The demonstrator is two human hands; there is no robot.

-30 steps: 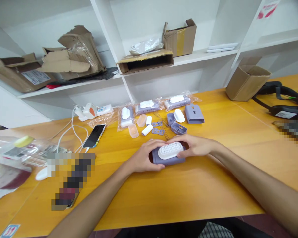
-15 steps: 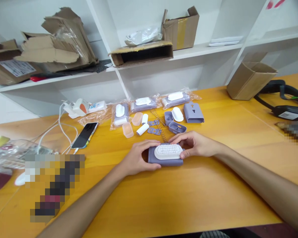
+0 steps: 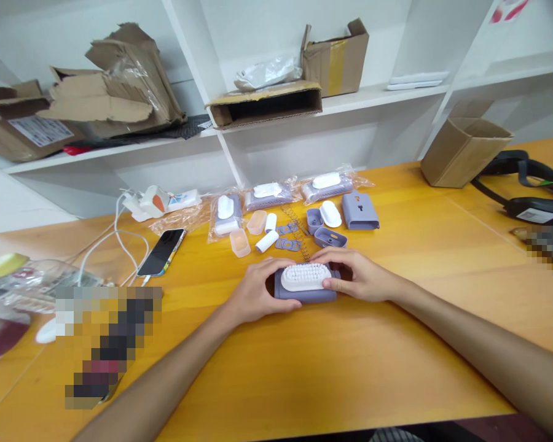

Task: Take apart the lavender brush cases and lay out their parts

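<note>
A purple box with a white bristled brush head (image 3: 306,277) on top rests on the orange table (image 3: 332,362). My left hand (image 3: 254,290) wraps its left end, fingers curled round the purple body (image 3: 304,294). My right hand (image 3: 360,276) grips the right end, thumb against the brush head's side. Just beyond lie loose parts: purple cups (image 3: 330,237), a white oval piece (image 3: 330,213), a purple shell (image 3: 360,210), white cylinders (image 3: 263,241), thin springs (image 3: 299,230) and translucent peach caps (image 3: 239,243).
Several bagged purple-and-white units (image 3: 268,196) line the table's back. A phone (image 3: 161,260) and white cables (image 3: 120,239) lie to the left, plastic bags (image 3: 13,282) at far left. A cardboard box (image 3: 463,150) and black gear (image 3: 529,190) stand at right. Shelves hold torn cartons (image 3: 101,104).
Both hands stay on the purple brush box; the right thumb has come round onto the brush head's side. The view has shifted slightly.
</note>
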